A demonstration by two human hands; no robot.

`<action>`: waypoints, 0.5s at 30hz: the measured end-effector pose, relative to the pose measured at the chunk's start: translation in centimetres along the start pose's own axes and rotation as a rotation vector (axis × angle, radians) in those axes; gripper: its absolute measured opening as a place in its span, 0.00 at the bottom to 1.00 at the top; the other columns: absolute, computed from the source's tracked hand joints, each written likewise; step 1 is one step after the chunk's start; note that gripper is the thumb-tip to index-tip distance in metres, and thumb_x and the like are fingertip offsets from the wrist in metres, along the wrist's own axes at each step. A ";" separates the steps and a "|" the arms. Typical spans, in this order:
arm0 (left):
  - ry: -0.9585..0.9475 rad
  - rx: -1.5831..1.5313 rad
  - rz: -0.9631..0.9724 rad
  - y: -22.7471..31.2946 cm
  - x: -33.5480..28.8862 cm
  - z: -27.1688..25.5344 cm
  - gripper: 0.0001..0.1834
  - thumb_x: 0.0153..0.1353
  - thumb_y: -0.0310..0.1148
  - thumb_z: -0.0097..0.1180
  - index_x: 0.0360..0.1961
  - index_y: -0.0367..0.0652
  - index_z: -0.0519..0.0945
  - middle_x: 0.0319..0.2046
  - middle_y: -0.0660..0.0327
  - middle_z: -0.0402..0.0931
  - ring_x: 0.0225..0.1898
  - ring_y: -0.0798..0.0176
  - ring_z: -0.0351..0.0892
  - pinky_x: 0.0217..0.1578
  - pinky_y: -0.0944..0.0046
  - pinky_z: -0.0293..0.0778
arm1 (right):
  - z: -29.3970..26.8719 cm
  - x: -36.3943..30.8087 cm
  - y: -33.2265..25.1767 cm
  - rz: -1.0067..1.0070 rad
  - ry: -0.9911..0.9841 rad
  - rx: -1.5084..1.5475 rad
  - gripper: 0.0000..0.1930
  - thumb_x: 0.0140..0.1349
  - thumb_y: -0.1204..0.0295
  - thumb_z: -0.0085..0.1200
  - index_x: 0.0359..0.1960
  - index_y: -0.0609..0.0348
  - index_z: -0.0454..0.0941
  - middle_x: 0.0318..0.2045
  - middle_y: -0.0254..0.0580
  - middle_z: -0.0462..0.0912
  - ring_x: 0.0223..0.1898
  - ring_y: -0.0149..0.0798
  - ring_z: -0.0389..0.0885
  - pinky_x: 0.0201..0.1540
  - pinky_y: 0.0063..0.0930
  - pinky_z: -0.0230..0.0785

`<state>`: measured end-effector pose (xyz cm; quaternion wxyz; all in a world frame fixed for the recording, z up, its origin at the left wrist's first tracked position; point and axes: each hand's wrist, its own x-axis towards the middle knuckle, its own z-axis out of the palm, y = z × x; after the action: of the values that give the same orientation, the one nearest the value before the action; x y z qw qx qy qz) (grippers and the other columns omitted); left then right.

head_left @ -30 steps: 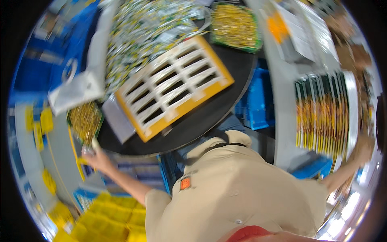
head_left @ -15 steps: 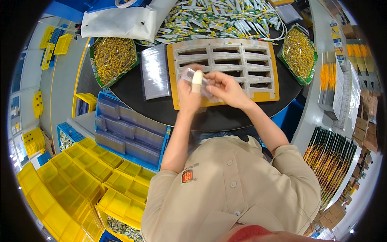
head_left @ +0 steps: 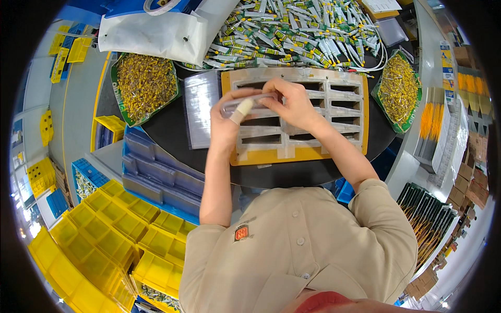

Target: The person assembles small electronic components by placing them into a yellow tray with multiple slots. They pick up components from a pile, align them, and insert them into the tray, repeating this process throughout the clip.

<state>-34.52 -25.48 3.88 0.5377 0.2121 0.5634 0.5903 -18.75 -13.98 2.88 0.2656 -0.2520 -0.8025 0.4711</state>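
Note:
My left hand (head_left: 223, 125), with a pale finger cot on the thumb, grips a clear plastic blister shell (head_left: 261, 97). The fingers of my right hand (head_left: 296, 107) are closed at the shell's right end; blur hides the exact contact. Both hands are above a yellow board (head_left: 313, 154) with rows of grey-framed slots. The slots in view look dark inside. Left of the board lies a stack of clear plastic shells (head_left: 200, 115).
Small silver-green tubes (head_left: 297, 36) are heaped behind the board. Bags of small yellow pieces stand left (head_left: 145, 86) and right (head_left: 397, 94). A white bag (head_left: 151, 36) sits far left. A blue crate (head_left: 156, 167) and yellow bins (head_left: 104, 224) stand lower left.
My left hand has shifted left, with the shell now turned nearly level. My right hand has come up slightly to its right end. The whole view has shifted a little.

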 end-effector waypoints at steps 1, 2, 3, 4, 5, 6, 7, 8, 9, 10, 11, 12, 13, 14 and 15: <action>0.046 -0.062 0.032 -0.4 -0.6 0.4 0.15 0.63 0.34 0.65 0.46 0.36 0.81 0.45 0.55 0.84 0.44 0.63 0.84 0.39 0.65 0.84 | 0.2 -0.2 -0.2 0.044 -0.004 0.009 0.10 0.58 0.70 0.65 0.35 0.61 0.78 0.24 0.43 0.79 0.21 0.39 0.75 0.27 0.30 0.68; 0.085 -0.072 0.030 -0.8 -1.0 0.6 0.14 0.63 0.33 0.65 0.45 0.36 0.81 0.43 0.55 0.84 0.43 0.63 0.84 0.38 0.65 0.84 | 0.3 -0.6 -0.3 0.082 -0.025 0.016 0.10 0.58 0.70 0.66 0.35 0.61 0.78 0.24 0.43 0.79 0.22 0.40 0.76 0.28 0.31 0.69; 0.122 -0.084 0.026 -1.2 -1.3 0.7 0.12 0.63 0.32 0.65 0.43 0.35 0.81 0.41 0.55 0.84 0.42 0.63 0.84 0.37 0.65 0.85 | 0.5 -1.0 -0.3 0.151 -0.041 0.009 0.10 0.58 0.70 0.66 0.35 0.60 0.78 0.24 0.43 0.79 0.22 0.41 0.76 0.30 0.32 0.70; 0.169 -0.095 -0.007 -1.6 -1.5 0.8 0.11 0.63 0.31 0.65 0.42 0.35 0.81 0.39 0.54 0.84 0.40 0.63 0.84 0.36 0.66 0.86 | 0.6 -1.3 -0.2 0.012 -0.044 -0.084 0.10 0.57 0.69 0.66 0.35 0.59 0.78 0.25 0.43 0.79 0.24 0.42 0.77 0.32 0.33 0.71; 0.225 -0.041 0.029 -2.0 -1.6 0.8 0.10 0.62 0.30 0.67 0.36 0.34 0.81 0.36 0.55 0.84 0.37 0.65 0.85 0.30 0.68 0.83 | 0.7 -1.5 0.0 -0.099 -0.044 -0.189 0.10 0.56 0.69 0.67 0.35 0.59 0.78 0.26 0.42 0.80 0.26 0.43 0.78 0.34 0.35 0.71; 0.274 0.098 -0.009 -2.3 -1.5 0.7 0.11 0.62 0.31 0.67 0.35 0.34 0.80 0.35 0.55 0.85 0.36 0.66 0.85 0.29 0.68 0.82 | 0.7 -1.4 0.3 -0.247 -0.058 -0.284 0.11 0.55 0.69 0.67 0.34 0.58 0.78 0.27 0.42 0.80 0.28 0.44 0.78 0.36 0.36 0.72; 0.304 0.226 -0.051 -2.5 -1.5 0.5 0.11 0.62 0.32 0.67 0.35 0.34 0.80 0.35 0.56 0.85 0.36 0.67 0.84 0.28 0.69 0.81 | 0.6 -1.1 0.7 -0.273 -0.027 -0.353 0.10 0.53 0.68 0.67 0.32 0.55 0.79 0.29 0.40 0.80 0.33 0.47 0.78 0.40 0.41 0.72; 0.330 0.334 -0.062 -2.5 -1.3 0.3 0.12 0.62 0.32 0.67 0.34 0.34 0.80 0.34 0.56 0.85 0.35 0.69 0.84 0.26 0.70 0.80 | 0.5 -0.4 1.3 -0.300 0.025 -0.285 0.08 0.51 0.74 0.66 0.31 0.56 0.80 0.29 0.41 0.80 0.34 0.48 0.77 0.37 0.40 0.72; 0.254 0.215 -0.051 -2.6 -1.3 0.1 0.13 0.62 0.34 0.68 0.35 0.34 0.81 0.32 0.58 0.85 0.33 0.71 0.82 0.24 0.71 0.77 | 0.2 0.5 1.8 -0.373 0.030 -0.260 0.07 0.51 0.74 0.65 0.30 0.56 0.80 0.29 0.40 0.78 0.34 0.48 0.76 0.37 0.40 0.72; 0.210 0.230 -0.091 -2.6 -1.2 -0.1 0.13 0.62 0.34 0.68 0.35 0.34 0.81 0.32 0.58 0.85 0.32 0.71 0.82 0.24 0.71 0.77 | -0.2 1.5 2.3 -0.396 -0.024 -0.264 0.05 0.52 0.75 0.65 0.29 0.57 0.80 0.29 0.40 0.77 0.34 0.48 0.75 0.37 0.40 0.71; 0.165 0.224 -0.106 -2.5 -1.2 -0.3 0.12 0.62 0.34 0.67 0.35 0.34 0.81 0.32 0.58 0.84 0.31 0.71 0.82 0.24 0.70 0.77 | -0.3 2.4 2.7 -0.405 -0.043 -0.323 0.06 0.52 0.75 0.64 0.31 0.57 0.80 0.30 0.40 0.76 0.36 0.48 0.75 0.39 0.40 0.71; 0.105 0.200 -0.112 -2.5 -1.2 -0.4 0.12 0.63 0.35 0.67 0.35 0.34 0.82 0.32 0.58 0.84 0.31 0.71 0.82 0.24 0.70 0.77 | -0.6 3.2 3.0 -0.433 -0.061 -0.473 0.08 0.53 0.74 0.64 0.33 0.58 0.79 0.31 0.41 0.76 0.39 0.48 0.74 0.42 0.39 0.71; 0.128 0.208 -0.097 -2.5 -1.3 -0.4 0.12 0.63 0.34 0.67 0.35 0.34 0.81 0.31 0.58 0.84 0.30 0.70 0.82 0.24 0.69 0.78 | -0.7 3.5 3.0 -0.392 -0.030 -0.544 0.08 0.54 0.74 0.64 0.35 0.58 0.79 0.33 0.42 0.76 0.40 0.49 0.74 0.44 0.39 0.70; 0.142 0.198 -0.073 -2.6 -1.4 -0.5 0.12 0.63 0.34 0.67 0.35 0.33 0.81 0.31 0.58 0.84 0.30 0.69 0.82 0.24 0.68 0.78 | -0.7 3.6 2.9 -0.274 -0.024 -0.646 0.09 0.55 0.74 0.64 0.37 0.58 0.80 0.34 0.43 0.77 0.42 0.49 0.75 0.46 0.40 0.70; 0.160 0.187 -0.053 -2.7 -1.6 -0.5 0.12 0.63 0.33 0.67 0.35 0.33 0.81 0.31 0.58 0.83 0.30 0.68 0.82 0.24 0.67 0.79 | -0.6 3.3 2.6 -0.340 0.001 -0.550 0.09 0.55 0.74 0.64 0.37 0.59 0.80 0.34 0.44 0.78 0.41 0.50 0.75 0.46 0.41 0.71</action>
<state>-33.40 -27.65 1.93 0.4842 0.1984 0.6625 0.5360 -20.37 -10.29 1.43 0.2627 -0.1771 -0.9302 0.1852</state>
